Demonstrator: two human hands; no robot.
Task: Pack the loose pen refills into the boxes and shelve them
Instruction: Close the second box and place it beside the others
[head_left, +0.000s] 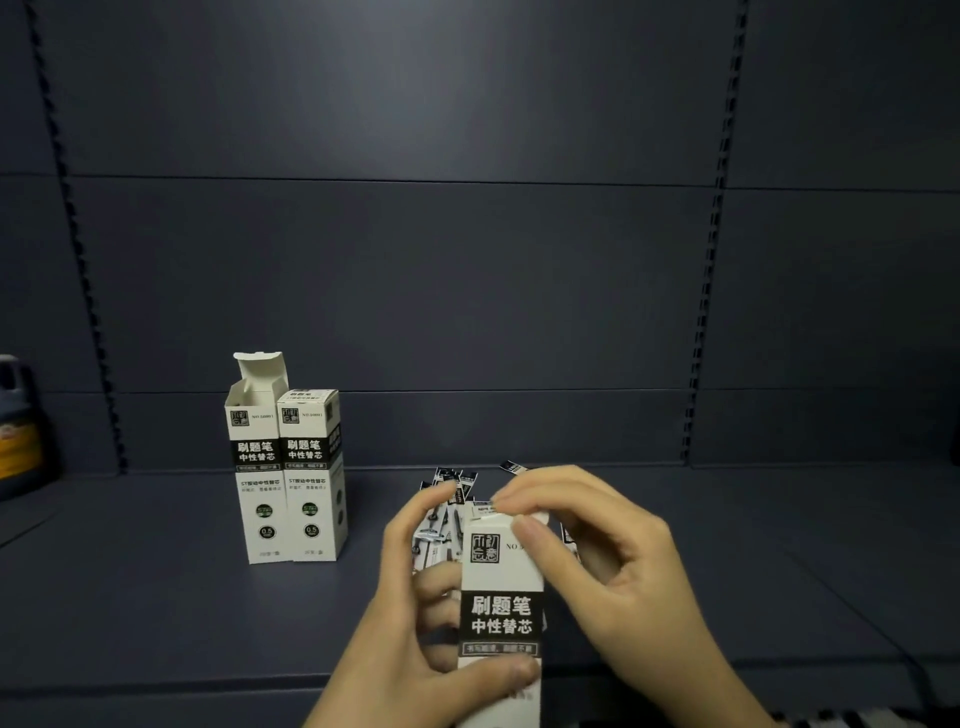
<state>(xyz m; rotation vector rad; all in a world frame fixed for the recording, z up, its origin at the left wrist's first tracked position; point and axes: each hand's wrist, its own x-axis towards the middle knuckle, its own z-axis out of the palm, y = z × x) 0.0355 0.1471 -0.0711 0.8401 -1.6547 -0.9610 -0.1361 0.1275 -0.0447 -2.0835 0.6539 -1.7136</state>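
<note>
A white and black refill box (500, 587) stands upright in front of me, gripped low down by my left hand (410, 623), thumb across its front. My right hand (587, 551) pinches the flap at the top of this box with thumb and fingers. Behind the box and my hands lies a pile of loose pen refills (452, 493) on the shelf. Two more boxes stand side by side at the left: one with its top flap open (258, 467) and one with its top closed (311, 473).
The dark grey shelf (727, 561) runs left and right with a back panel and slotted uprights (696, 395). A dark bottle with a yellow label (15, 431) stands at the far left edge.
</note>
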